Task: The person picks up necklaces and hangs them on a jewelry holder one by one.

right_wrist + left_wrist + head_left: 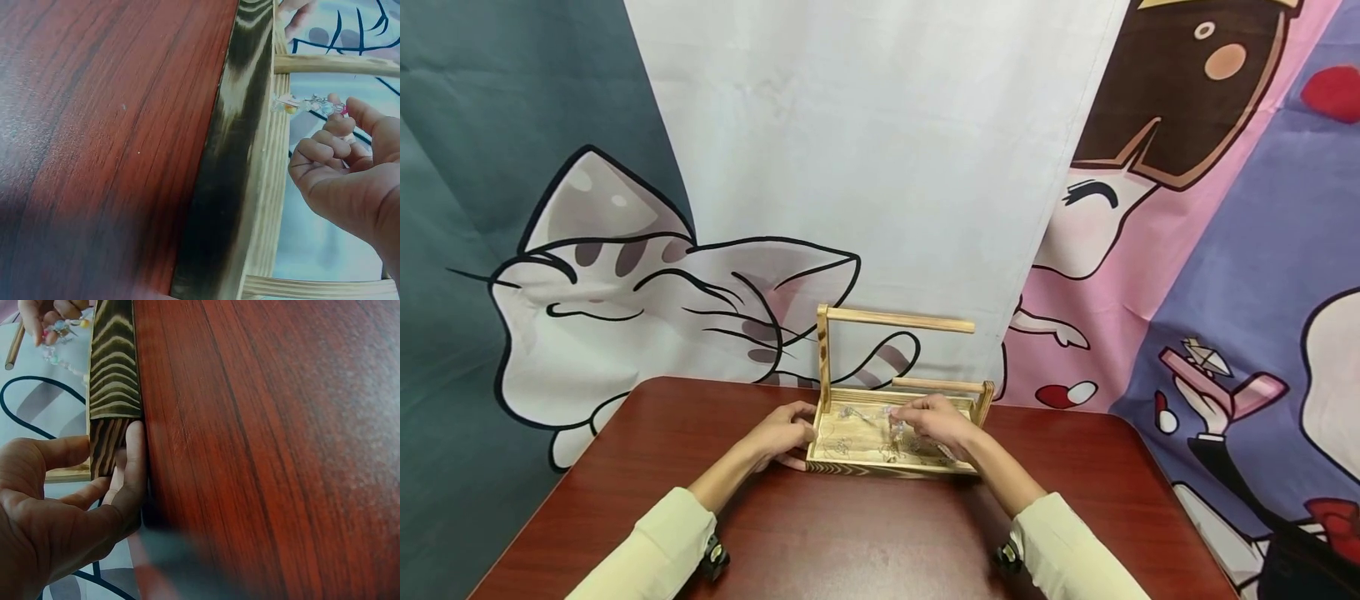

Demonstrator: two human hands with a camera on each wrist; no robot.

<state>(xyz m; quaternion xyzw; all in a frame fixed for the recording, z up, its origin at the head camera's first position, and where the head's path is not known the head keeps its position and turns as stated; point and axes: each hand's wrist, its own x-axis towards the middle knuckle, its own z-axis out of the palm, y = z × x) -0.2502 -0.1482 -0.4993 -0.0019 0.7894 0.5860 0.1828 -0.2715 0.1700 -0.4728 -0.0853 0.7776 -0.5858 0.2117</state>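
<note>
A wooden tray (880, 471) with upright posts and two horizontal bars stands on the table. My left hand (784, 433) grips its left front corner; in the left wrist view the thumb is on one side of the wood (114, 375) and other fingers reach round the base. Over the tray, my right hand (934, 418) pinches a beaded bracelet (315, 105) between thumb and forefinger. Clear, pink and yellow beads hang from the pinch. Other small jewellery pieces (852, 412) lie on the tray's floor, too small to tell apart.
The reddish-brown table (850, 533) extends in front of the tray and to both sides. Behind it hangs a printed cloth (880, 167) with a cartoon cat. The upper bar (902, 320) and lower bar (936, 385) rise along the tray's back.
</note>
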